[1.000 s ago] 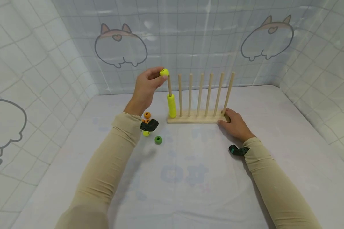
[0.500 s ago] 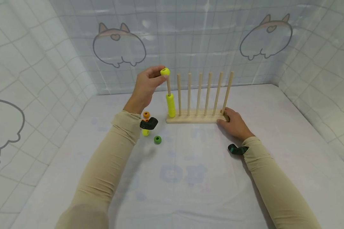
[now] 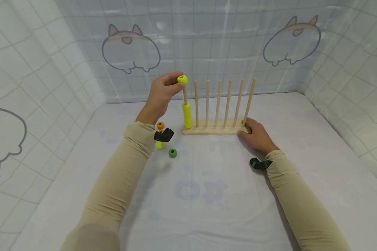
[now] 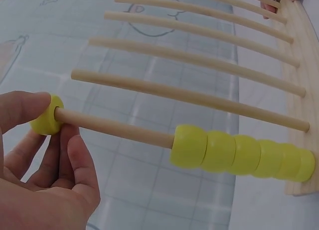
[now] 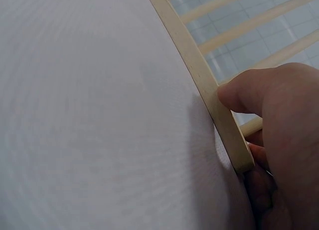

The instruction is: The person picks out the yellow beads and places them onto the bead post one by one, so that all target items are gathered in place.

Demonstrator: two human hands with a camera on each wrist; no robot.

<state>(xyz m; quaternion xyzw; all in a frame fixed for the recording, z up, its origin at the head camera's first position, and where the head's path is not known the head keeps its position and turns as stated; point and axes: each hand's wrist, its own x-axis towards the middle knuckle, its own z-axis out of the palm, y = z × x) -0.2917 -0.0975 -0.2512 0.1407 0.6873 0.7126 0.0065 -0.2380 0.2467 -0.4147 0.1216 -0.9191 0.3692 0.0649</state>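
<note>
My left hand pinches a yellow bead between thumb and fingers at the top of the leftmost peg. In the left wrist view the peg's tip meets the bead's hole. Lower on that peg, a stack of several yellow beads reaches down to the wooden base. Gripping the right end of this base is my right hand, its thumb on the front edge in the right wrist view and its other fingers partly hidden behind.
Several bare pegs rise from the base to the right of the stack. Near my left wrist, orange beads, a yellow bead and a green bead lie on the white cloth. A tiled-pattern sheet hangs behind.
The yellow bead in my left hand has shifted slightly right and turned more level over the peg's tip. My right hand stays on the base.
</note>
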